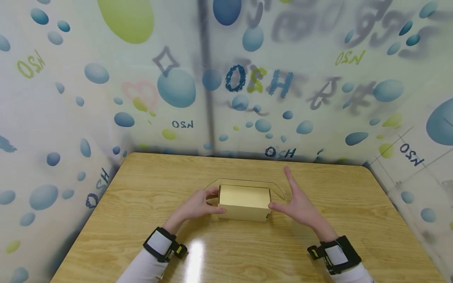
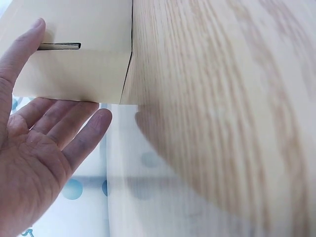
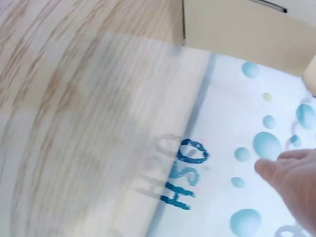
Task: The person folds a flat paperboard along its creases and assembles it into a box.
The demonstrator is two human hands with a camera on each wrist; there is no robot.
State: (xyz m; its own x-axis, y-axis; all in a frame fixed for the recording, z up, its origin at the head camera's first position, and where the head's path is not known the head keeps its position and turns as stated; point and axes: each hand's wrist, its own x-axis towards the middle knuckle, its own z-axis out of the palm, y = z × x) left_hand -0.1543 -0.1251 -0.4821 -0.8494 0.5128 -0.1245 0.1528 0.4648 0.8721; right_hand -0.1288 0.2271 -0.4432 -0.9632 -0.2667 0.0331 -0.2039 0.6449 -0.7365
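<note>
A small tan cardboard box (image 1: 243,197) sits in the middle of the table, with a thin flap (image 1: 247,182) spreading out behind it, wider than the box. My left hand (image 1: 199,204) holds the box's left end, its thumb on the front face and its fingers round toward the back. In the left wrist view that thumb lies beside a narrow slot (image 2: 59,46) in the cardboard (image 2: 84,74). At the right end, my right hand (image 1: 299,204) has its fingers stretched up and away, with the thumb tip at the box's edge. The right wrist view shows only part of this hand (image 3: 296,182).
The box stands on a wood-grain table (image 1: 141,184) with rounded far corners. Behind it and along both sides hang pale wall sheets (image 1: 184,145) printed with blue and green drops and lettering. Both forearms wear black wrist straps with cameras (image 1: 161,244).
</note>
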